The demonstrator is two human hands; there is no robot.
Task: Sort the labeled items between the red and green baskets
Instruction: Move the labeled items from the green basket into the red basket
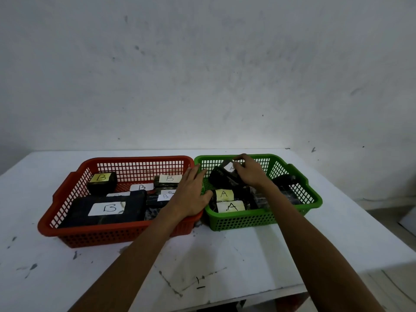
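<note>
A red basket [67,212] on the left holds several black items with white or yellow "B" labels, the largest [108,209] at its front. Beside it, the green basket [313,197] holds black items labelled "A" [229,207]. My right hand [249,171] grips a black wrapped item [222,176] with a white label at the back of the green basket; the label is partly hidden by my fingers. With straight fingers my left hand [191,192] lies flat where the two baskets meet, its thumb touching an "A" item [222,194].
Both baskets sit on a white table [225,255] marked with dark scuffs and pen lines. A white wall stands right behind. The table's right edge drops to the floor at far right, the front edge near the frame's bottom.
</note>
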